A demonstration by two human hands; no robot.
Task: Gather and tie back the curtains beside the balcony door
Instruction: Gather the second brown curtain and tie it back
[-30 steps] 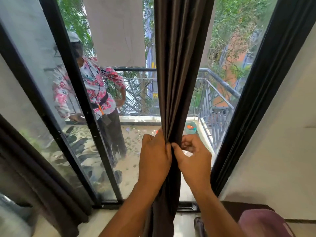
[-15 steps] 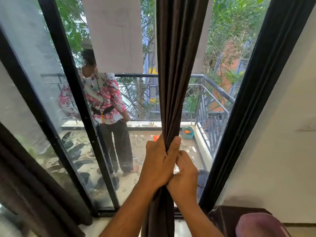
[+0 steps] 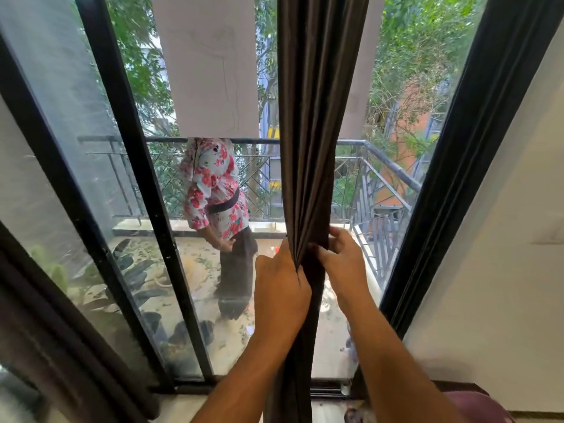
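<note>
One dark curtain hangs bunched mid-doorway, between door frame and glass. Left hand fists the pleats; right hand pinches the edge. Gathering step, I judge; no tie visible, needed next.

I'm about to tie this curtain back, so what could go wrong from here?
1. The left hand clamps the gathered brown curtain while the right hand only pinches its edge, so pleats could slip loose.
2. No tieback is visible; letting go to fetch one would likely undo the bunch.
</note>
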